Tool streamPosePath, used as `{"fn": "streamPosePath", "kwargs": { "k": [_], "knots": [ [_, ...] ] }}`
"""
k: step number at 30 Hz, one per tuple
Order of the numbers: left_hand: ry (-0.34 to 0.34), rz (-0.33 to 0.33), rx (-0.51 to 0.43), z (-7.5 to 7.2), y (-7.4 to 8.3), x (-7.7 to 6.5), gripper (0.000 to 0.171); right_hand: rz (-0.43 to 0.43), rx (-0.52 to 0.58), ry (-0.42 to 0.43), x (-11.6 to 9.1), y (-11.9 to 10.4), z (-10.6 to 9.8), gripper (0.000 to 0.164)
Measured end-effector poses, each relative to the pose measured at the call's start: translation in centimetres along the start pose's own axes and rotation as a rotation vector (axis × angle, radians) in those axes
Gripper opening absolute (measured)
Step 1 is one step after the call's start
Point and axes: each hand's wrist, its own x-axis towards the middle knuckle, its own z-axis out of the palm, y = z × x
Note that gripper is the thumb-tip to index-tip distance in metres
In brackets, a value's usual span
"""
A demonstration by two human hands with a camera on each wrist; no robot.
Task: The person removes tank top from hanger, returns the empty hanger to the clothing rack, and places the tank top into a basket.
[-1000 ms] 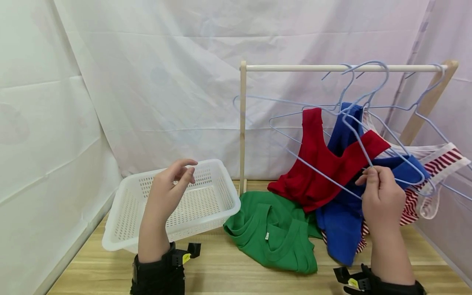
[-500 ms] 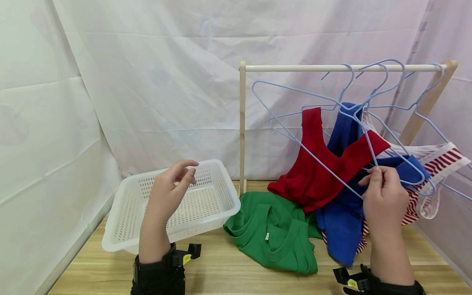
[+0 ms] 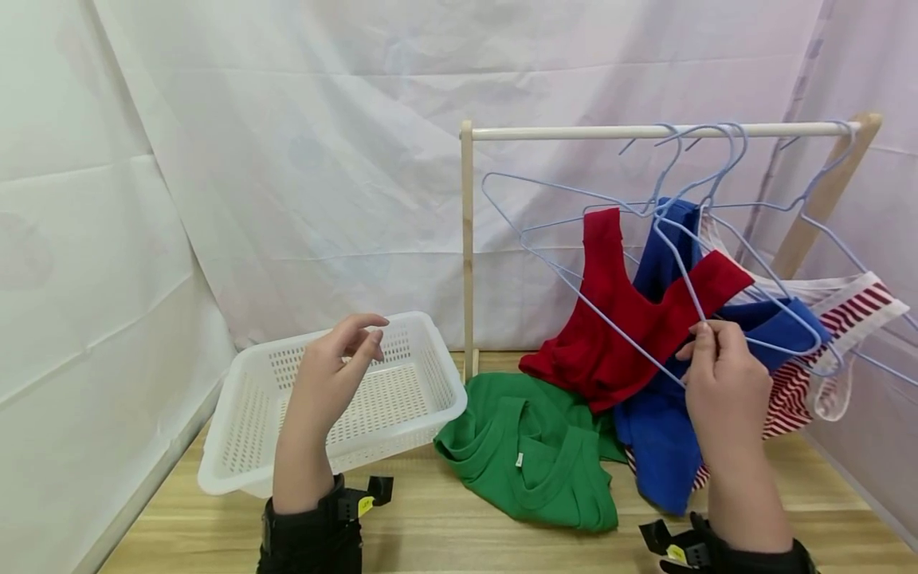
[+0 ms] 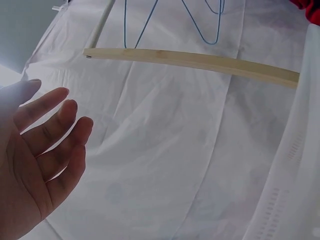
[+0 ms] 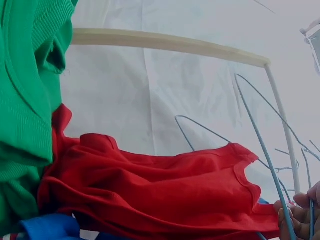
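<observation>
My right hand (image 3: 727,383) pinches a light blue wire hanger (image 3: 631,339) by its lower right part. No garment hangs on this hanger, which is tilted in front of the red tank top (image 3: 638,335); its hook is just in front of the rack's rail. The red top drapes from another hanger, beside blue cloth (image 3: 663,446) and a red-and-white striped garment (image 3: 861,307). Over the white basket (image 3: 229,462), my left hand (image 3: 326,375) hovers with relaxed, bent fingers and nothing in them. Its palm shows in the left wrist view.
A crumpled green shirt (image 3: 531,462) lies on the wooden table (image 3: 430,526) between basket and hanging clothes. The rack's rail (image 3: 559,133) spans the right side on wooden posts (image 3: 468,255). White curtains (image 3: 308,199) enclose the back and sides.
My right hand and the held hanger shifted slightly right, then back to the left. The hanger's left end swung up from behind the post to its right side. My left hand stayed nearly still.
</observation>
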Motion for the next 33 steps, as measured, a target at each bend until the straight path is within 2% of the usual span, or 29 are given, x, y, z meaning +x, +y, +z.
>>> {"fn": "streamPosePath", "kwargs": {
  "k": [11,20,26,33],
  "knots": [
    [-0.053,-0.029,-0.031,0.4,0.4,-0.3,0.022,-0.013,0.095,-0.111,-0.7,-1.1,1.5,0.032],
    [-0.099,-0.025,-0.072,0.7,0.6,0.0,0.024,-0.074,0.121,-0.093,1.1,-2.3,1.9,0.034],
    [-0.103,-0.016,-0.085,0.6,0.8,0.1,0.023,-0.109,0.144,-0.094,2.3,-3.0,2.3,0.034],
    [-0.104,-0.017,-0.079,0.6,0.8,0.2,0.023,-0.151,0.122,-0.14,3.4,-4.0,2.5,0.033]
  ]
}}
